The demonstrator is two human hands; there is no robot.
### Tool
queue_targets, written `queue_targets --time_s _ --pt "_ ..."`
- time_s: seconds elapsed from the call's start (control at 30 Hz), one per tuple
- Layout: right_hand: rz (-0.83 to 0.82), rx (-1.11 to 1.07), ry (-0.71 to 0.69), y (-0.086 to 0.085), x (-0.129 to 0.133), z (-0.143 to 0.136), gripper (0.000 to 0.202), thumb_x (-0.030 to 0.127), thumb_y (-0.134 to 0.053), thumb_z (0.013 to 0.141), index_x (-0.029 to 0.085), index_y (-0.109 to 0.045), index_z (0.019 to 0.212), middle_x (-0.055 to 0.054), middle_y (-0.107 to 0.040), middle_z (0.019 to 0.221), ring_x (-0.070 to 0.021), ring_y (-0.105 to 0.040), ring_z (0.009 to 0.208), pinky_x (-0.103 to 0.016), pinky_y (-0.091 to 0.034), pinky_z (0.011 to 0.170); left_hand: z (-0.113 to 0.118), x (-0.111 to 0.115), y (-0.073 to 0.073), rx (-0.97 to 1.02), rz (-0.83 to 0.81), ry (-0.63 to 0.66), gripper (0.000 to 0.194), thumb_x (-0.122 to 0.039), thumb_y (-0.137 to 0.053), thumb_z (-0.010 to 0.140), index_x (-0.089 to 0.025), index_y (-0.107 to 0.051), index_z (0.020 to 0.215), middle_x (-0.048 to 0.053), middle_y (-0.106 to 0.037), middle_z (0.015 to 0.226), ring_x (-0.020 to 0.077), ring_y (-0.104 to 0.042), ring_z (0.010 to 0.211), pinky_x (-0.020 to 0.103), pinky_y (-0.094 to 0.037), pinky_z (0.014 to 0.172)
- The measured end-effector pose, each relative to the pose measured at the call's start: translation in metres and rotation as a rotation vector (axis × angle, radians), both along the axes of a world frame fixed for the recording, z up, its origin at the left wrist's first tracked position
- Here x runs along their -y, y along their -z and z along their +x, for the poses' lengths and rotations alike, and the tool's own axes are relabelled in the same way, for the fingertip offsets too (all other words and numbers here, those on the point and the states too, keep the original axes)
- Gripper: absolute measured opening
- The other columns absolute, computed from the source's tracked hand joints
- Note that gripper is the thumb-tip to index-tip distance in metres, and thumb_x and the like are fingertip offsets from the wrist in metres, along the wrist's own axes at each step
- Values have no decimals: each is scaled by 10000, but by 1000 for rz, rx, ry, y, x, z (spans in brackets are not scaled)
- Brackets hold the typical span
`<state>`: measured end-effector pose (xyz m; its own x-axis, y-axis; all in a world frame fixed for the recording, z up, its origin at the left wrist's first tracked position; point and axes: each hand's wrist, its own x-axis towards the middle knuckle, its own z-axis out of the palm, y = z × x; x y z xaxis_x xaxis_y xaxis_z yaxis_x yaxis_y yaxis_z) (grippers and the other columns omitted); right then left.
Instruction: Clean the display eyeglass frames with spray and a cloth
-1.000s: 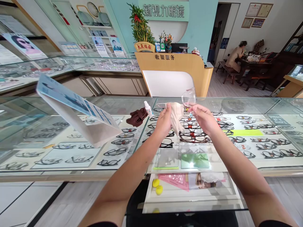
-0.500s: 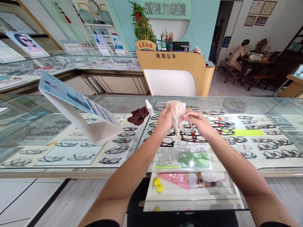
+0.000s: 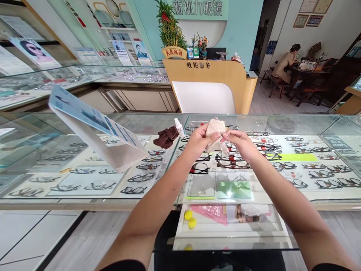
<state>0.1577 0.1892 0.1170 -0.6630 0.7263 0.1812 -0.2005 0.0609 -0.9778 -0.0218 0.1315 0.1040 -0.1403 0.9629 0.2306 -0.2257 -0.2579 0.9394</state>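
A pale beige cleaning cloth [image 3: 214,128] is bunched in my left hand [image 3: 201,139], the thumb pressed across it. My right hand [image 3: 238,140] pinches, at the cloth's right side, what looks like a pair of clear-framed eyeglasses [image 3: 225,147]; the cloth and fingers cover most of them. Both hands meet above the glass display counter. To their left, a white spray bottle [image 3: 179,128] stands on the glass beside a crumpled dark brown cloth [image 3: 166,137].
Rows of eyeglasses [image 3: 232,162] lie under the glass counter [image 3: 169,188]. A folded display card [image 3: 96,124] stands at left. Below me is a drawer [image 3: 231,242] with yellow balls [image 3: 192,223]. A cash desk [image 3: 208,71] stands ahead; a seated person [image 3: 284,66] is far right.
My left hand has turned and folded the cloth over, so its hanging end is gathered up. My right hand has come closer against the cloth. The view has shifted slightly.
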Motion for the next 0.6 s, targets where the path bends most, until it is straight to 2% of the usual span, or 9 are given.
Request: queue_targets --time_s 0.07,0.27,0.6 --pt "3 -12 -9 1 1 -2 423 624 -917 722 233 -774 651 -5 -695 794 -198 -599 883 -346 -438 915 1 0 1 -2 -3 -7 662 -566 -1061 572 -163 -801 1028 54 -815 913 194 -729 800 275 -558 700" --pt "9 13 -4 4 4 -4 421 652 -885 748 242 -794 717 -2 -697 788 -194 -589 849 -344 -445 879 3 0 2 1 -19 -63 647 -620 -1045 561 -177 -771 945 -3 -743 788 139 -629 662 266 -522 636" --pt "-56 -11 -8 9 2 -5 378 613 -890 753 243 -809 741 -19 -745 838 -210 -634 900 -355 -474 944 9 3 -1 9 -1 -104 626 -619 -1040 560 -180 -735 886 -8 -704 753 133 -596 637 255 -489 602"
